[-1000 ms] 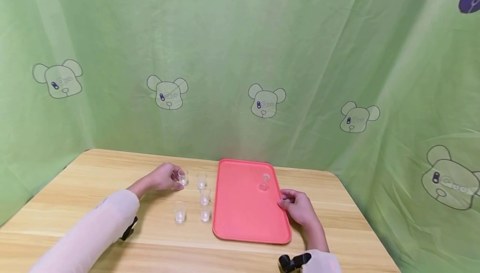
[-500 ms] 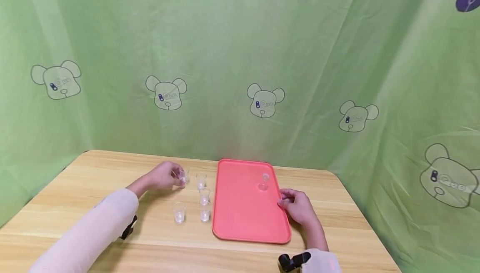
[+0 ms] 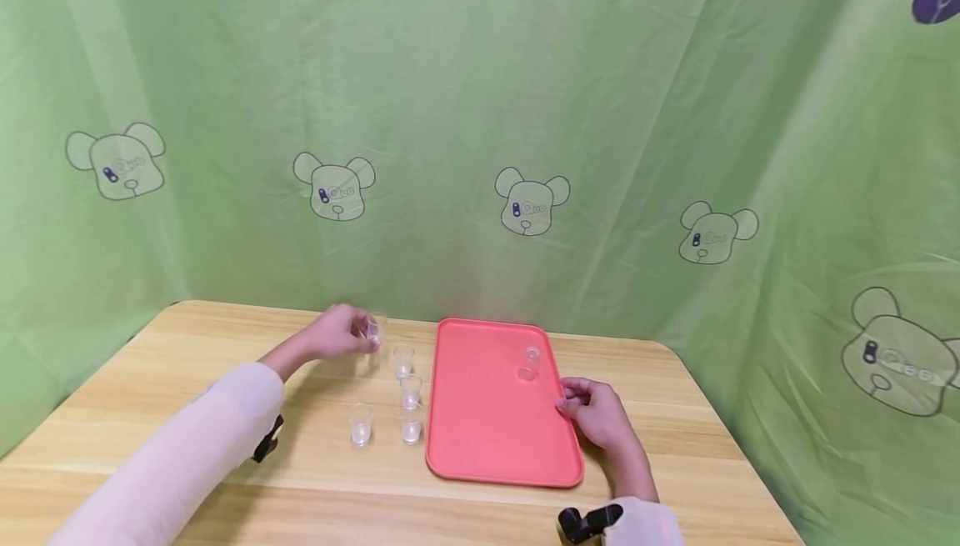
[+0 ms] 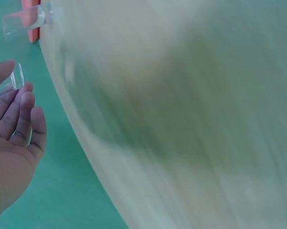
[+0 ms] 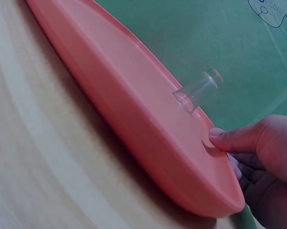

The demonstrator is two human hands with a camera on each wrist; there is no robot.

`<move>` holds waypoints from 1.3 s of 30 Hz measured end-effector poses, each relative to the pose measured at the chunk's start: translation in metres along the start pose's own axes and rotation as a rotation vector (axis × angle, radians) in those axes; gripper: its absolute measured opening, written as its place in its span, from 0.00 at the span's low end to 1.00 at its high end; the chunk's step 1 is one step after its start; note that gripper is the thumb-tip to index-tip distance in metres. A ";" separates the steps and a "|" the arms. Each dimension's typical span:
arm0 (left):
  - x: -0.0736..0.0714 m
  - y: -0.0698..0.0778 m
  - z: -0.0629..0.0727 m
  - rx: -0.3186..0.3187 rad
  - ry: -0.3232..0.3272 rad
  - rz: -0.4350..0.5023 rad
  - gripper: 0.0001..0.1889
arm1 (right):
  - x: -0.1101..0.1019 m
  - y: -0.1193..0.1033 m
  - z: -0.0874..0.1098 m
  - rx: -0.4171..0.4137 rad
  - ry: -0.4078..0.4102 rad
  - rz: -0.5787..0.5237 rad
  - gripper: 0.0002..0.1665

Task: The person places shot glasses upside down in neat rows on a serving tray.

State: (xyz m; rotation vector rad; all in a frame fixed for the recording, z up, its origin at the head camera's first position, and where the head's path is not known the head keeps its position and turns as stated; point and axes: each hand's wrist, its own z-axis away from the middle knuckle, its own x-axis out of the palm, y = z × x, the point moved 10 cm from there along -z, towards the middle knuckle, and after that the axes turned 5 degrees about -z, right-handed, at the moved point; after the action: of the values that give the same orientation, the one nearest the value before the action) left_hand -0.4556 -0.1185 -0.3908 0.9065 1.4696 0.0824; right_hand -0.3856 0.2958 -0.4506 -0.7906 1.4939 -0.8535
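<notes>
My left hand (image 3: 342,332) pinches a small clear shot glass (image 3: 377,331) between thumb and fingers, raised over the far left of the table. In the left wrist view the rim of this glass (image 4: 18,76) shows by the thumb tip. My right hand (image 3: 596,418) grips the right edge of a red tray (image 3: 495,429), thumb on the rim, the other fingers partly hidden. One shot glass (image 5: 199,90) stands upside down on the tray near that edge. Left of the tray several more stand upright, among them a far one (image 3: 403,363) and a near one (image 3: 361,427).
The wooden table (image 3: 300,496) bears the tray right of its middle. A green cloth (image 3: 435,262) with bear-head prints hangs behind and at both sides. A black wrist device (image 3: 588,523) sits at the right sleeve, another (image 3: 267,439) at the left.
My left hand has taken hold of the shot glass, which stood upright on the table, and lifted it up and slightly right. The right hand stays at the tray's edge.
</notes>
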 end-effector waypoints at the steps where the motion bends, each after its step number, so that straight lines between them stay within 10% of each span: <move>1: -0.001 0.002 -0.001 0.002 0.006 -0.003 0.11 | 0.000 0.000 0.000 -0.007 -0.003 0.002 0.21; 22: -0.003 0.062 -0.034 0.103 0.005 -0.036 0.13 | 0.000 -0.001 0.003 0.006 -0.009 0.011 0.22; 39: 0.024 0.121 -0.063 0.139 -0.048 -0.057 0.15 | -0.001 -0.002 0.002 0.006 -0.015 0.020 0.22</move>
State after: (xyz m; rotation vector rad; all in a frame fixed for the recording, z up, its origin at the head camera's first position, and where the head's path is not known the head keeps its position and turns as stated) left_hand -0.4501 0.0064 -0.3321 0.9709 1.4691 -0.0841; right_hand -0.3833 0.2952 -0.4489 -0.7744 1.4833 -0.8349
